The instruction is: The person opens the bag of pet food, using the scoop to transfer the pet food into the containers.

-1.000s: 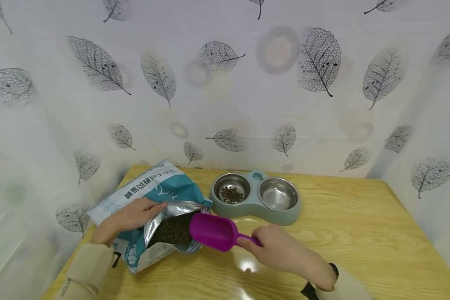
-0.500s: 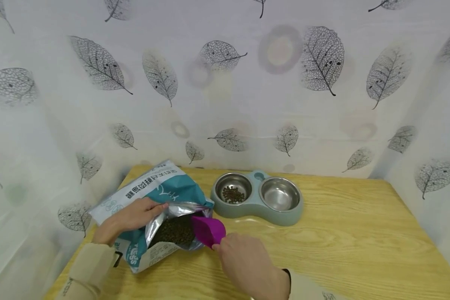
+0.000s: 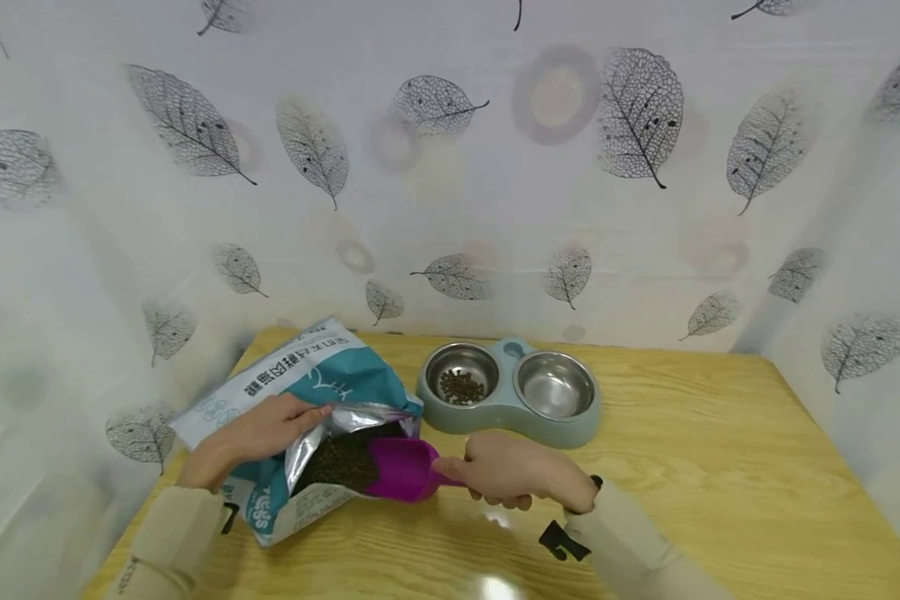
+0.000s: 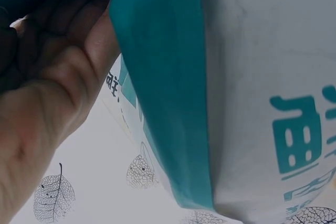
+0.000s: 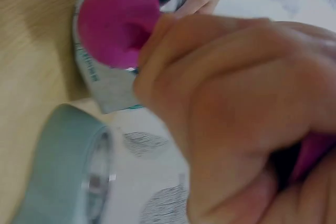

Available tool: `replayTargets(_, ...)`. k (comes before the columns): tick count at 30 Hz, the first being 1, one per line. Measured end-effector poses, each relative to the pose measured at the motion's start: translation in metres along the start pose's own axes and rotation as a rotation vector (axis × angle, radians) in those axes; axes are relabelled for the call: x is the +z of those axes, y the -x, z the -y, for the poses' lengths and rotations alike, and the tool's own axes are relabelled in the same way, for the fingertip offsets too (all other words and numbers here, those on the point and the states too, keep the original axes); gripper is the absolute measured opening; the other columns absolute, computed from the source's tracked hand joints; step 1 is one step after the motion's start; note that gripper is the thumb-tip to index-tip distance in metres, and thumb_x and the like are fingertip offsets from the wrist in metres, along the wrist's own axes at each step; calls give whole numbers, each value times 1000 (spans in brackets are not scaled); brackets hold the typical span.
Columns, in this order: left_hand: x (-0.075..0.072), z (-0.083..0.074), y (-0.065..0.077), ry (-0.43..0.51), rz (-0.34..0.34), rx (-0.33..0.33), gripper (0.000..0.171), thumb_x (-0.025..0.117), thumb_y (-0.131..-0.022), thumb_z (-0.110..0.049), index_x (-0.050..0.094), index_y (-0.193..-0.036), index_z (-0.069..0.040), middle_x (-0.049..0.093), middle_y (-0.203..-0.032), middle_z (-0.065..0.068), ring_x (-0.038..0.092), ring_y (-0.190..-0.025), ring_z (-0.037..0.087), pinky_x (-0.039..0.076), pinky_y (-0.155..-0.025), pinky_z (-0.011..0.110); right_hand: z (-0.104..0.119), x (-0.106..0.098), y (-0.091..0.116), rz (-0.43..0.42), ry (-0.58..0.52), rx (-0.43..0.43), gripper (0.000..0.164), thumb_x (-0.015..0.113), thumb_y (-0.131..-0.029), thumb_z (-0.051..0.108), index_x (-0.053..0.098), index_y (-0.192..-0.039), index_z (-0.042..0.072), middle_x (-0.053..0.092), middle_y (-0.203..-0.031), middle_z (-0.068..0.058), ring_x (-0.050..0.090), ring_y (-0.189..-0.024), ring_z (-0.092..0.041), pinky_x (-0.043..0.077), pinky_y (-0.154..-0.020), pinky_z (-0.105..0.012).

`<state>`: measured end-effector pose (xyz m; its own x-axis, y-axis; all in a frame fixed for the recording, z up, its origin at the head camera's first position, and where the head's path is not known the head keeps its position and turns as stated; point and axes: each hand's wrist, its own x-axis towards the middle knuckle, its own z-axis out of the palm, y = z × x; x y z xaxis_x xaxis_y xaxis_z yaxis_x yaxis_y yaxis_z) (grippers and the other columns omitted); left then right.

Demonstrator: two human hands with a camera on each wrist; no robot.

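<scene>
A teal-and-white pet food bag [image 3: 363, 364] lies tilted on the table at left, its silver-lined mouth facing right. Brown kibble [image 3: 341, 464] shows inside. My left hand [image 3: 266, 429] grips the upper edge of the mouth; in the left wrist view that hand [image 4: 58, 87] is beside the bag's teal side, its fingertips mostly hidden. My right hand [image 3: 506, 467] holds a purple scoop [image 3: 405, 471] by the handle, and the scoop's front end is inside the bag mouth at the kibble. Up close, the right wrist view has the curled right hand [image 5: 236, 98] around the handle.
Behind the scoop stands a grey-blue double pet bowl [image 3: 506, 415]. Its left steel dish [image 3: 435, 360] contains some kibble; the right steel dish [image 3: 555, 392] has none visible. A leaf-printed curtain [image 3: 450, 192] surrounds the wooden table [image 3: 720, 467] at the back and sides.
The scoop has turned and moved left, from the edge of the bag mouth into the kibble. My right hand has followed it leftward. The left hand stays on the bag.
</scene>
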<state>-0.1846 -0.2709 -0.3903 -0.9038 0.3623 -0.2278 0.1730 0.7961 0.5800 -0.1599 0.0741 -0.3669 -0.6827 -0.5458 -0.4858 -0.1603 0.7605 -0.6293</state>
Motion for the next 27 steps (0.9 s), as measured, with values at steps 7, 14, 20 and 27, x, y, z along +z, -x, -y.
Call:
replayTargets(7,1,0,0,11,-4,0,50,45,-110,-37,39,-63,-21,35,-57,-9,34,-52,6,37,-51,25,-39,12,-6,123,-362,-3,60,48,-105,55,65,-80,3,45,-51,3,31,-36,-7,28,-35,-20)
replayTargets(14,0,2,0,9,-2,-2,50,45,-110,-37,40,-63,-21,34,-57,-9,33,-51,6,36,-51,25,-63,31,-13,215,-449,-100,48,40,-110,43,65,-101,3,52,-57,-1,43,-38,-8,37,-36,-20)
replayTargets(20,1,3,0,17,-6,13,49,45,-110,-36,37,-64,-21,33,-57,-9,31,-51,5,35,-50,24,-69,43,-14,144,-429,-130,53,41,-109,48,63,-94,2,48,-56,3,36,-37,-6,29,-33,-20)
replayTargets(27,1,2,-1,15,-5,10,48,45,-110,-36,41,-64,-20,33,-57,-9,32,-52,5,36,-50,24,-73,46,-11,76,-411,-213,47,52,-106,46,64,-93,2,41,-52,9,30,-34,-3,24,-31,-20)
